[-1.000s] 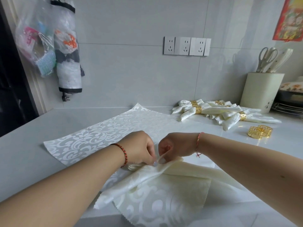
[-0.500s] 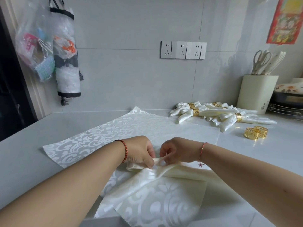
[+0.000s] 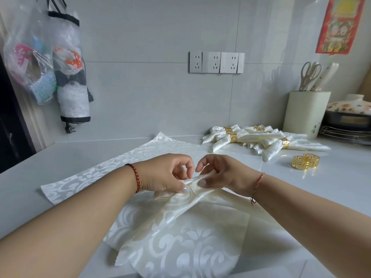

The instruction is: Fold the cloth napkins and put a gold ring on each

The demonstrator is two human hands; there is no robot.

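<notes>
Left hand (image 3: 166, 174) and right hand (image 3: 222, 173) both pinch the gathered middle of the cream damask cloth napkin (image 3: 180, 233). Fabric looks soft, light, slippery — pleats likely slide unless held at that bunched centre.

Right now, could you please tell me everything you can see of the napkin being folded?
The napkin is cream, shiny cloth with a woven floral pattern and a zigzag-cut near edge. It lies on the counter, partly over another flat napkin. Its far part is gathered into a narrow bunch, pinched between the left hand and the right hand; the near part fans out flat. No ring is on it.
</notes>
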